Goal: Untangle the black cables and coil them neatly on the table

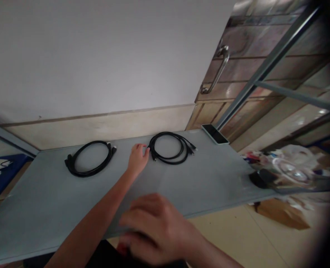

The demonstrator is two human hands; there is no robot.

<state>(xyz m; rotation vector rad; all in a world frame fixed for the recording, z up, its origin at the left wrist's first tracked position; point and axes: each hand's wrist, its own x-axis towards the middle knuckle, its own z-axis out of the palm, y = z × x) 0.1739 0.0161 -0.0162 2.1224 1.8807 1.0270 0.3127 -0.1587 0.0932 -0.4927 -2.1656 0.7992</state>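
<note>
My left hand (139,159) reaches across the grey table to a coiled black cable (169,163). Its thumb and forefinger are pinched together at the left side of that coil. Connector ends of the cable stick out on the right of the loops. Another coiled black cable (90,174) lies to the left, apart from my hand, with its plugs at the upper right and left. Close to the camera, over the table's front edge, my right hand (161,227) is blurred with its fingers curled in. Whatever it may hold is hidden; a red patch shows below its thumb.
The grey tabletop (204,175) runs along a white wall. At its back right corner lies a phone-like dark-screened object (215,134). A black item (261,178) and plastic bags (296,163) sit at the right end. A metal post (243,96) rises there.
</note>
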